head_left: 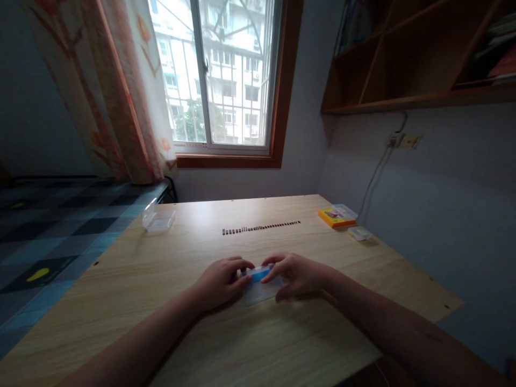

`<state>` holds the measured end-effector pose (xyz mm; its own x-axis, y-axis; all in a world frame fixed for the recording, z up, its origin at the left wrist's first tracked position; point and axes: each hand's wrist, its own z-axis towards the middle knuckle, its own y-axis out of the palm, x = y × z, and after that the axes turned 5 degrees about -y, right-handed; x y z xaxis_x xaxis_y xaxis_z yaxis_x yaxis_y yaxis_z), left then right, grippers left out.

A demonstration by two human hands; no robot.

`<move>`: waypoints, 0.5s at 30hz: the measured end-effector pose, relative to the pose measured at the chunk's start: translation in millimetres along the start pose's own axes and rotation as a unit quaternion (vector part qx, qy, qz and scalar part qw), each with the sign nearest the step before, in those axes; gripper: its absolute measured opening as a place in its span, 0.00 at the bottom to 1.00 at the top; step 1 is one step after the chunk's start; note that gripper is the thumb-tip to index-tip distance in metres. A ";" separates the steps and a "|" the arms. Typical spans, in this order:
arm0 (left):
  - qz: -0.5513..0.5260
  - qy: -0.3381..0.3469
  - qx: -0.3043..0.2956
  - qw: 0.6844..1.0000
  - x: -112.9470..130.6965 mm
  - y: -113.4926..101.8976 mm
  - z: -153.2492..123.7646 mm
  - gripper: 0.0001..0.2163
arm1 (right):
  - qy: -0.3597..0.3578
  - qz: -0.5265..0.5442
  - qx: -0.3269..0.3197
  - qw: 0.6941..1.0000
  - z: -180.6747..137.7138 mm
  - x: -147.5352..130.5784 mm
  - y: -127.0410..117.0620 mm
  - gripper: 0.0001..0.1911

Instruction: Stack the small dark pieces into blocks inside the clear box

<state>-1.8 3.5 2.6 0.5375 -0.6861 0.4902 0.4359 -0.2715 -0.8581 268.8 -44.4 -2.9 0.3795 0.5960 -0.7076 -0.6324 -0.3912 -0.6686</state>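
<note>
A small clear plastic box (pixel 258 293) lies on the table in front of me, with a bright blue piece (pixel 260 275) at its far side. I cannot make out what the blue piece is. My left hand (pixel 223 279) pinches the left end of the box, thumb and index finger beside the blue. From the right, my right hand (pixel 296 274) curls over the other end, its index fingertip at the blue piece and its thumb lower down by the near side. The fingers hide part of the box. Beyond the hands, a long row of small dark pieces (pixel 262 228) runs across the table.
An open clear plastic box (pixel 161 220) stands at the table's far left. At the right edge lie an orange-yellow box (pixel 335 217) with a clear lid and a small clear case (pixel 358 233). A bed (pixel 60 226) adjoins on the left; a shelf (pixel 403 64) hangs upper right.
</note>
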 end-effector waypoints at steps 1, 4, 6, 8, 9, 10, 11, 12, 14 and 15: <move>-0.001 0.003 0.002 1.000 -0.7 -0.3 0.3 0.14 | 0.002 -0.009 0.007 1.000 -0.8 -1.1 1.0 0.27; -0.017 0.002 0.023 1.000 -1.9 -1.5 1.8 0.18 | 0.002 -0.021 0.034 0.999 -3.7 -2.6 4.4 0.25; -0.020 -0.001 0.043 0.999 -2.1 -2.3 2.6 0.20 | -0.007 -0.012 0.059 0.998 -6.8 -1.5 5.0 0.24; -0.015 -0.001 0.053 0.998 -2.3 -2.7 2.9 0.20 | -0.001 0.002 0.086 0.996 -11.8 1.7 1.7 0.24; -0.010 -0.001 0.054 0.998 -2.5 -2.6 2.8 0.20 | 0.013 -0.001 0.102 0.995 -15.1 4.0 -1.9 0.24; -0.005 -0.001 0.054 0.999 -2.9 -2.5 2.7 0.20 | 0.035 -0.017 0.118 0.992 -19.1 6.8 -7.1 0.25; 0.000 -0.001 0.055 0.999 -3.5 -2.3 2.5 0.20 | 0.063 -0.046 0.135 0.988 -23.6 10.1 -13.7 0.26; 0.004 0.000 0.055 0.998 -4.1 -2.1 2.4 0.20 | 0.092 -0.081 0.154 0.980 -28.5 13.9 -21.7 0.26; 0.009 0.001 0.056 0.998 -5.7 -1.4 2.3 0.21 | 0.143 -0.150 0.190 0.960 -39.3 22.7 -41.3 0.26; 0.011 0.001 0.056 0.998 -6.7 -1.0 2.3 0.21 | 0.161 -0.170 0.207 0.950 -45.0 27.7 -52.4 0.26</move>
<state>-4.1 9.9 0.5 0.5468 -0.6918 0.4716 0.5029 -0.1790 -0.8456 342.8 -38.9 2.2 0.7544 0.3671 -0.5442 -0.6219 0.1347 -0.7714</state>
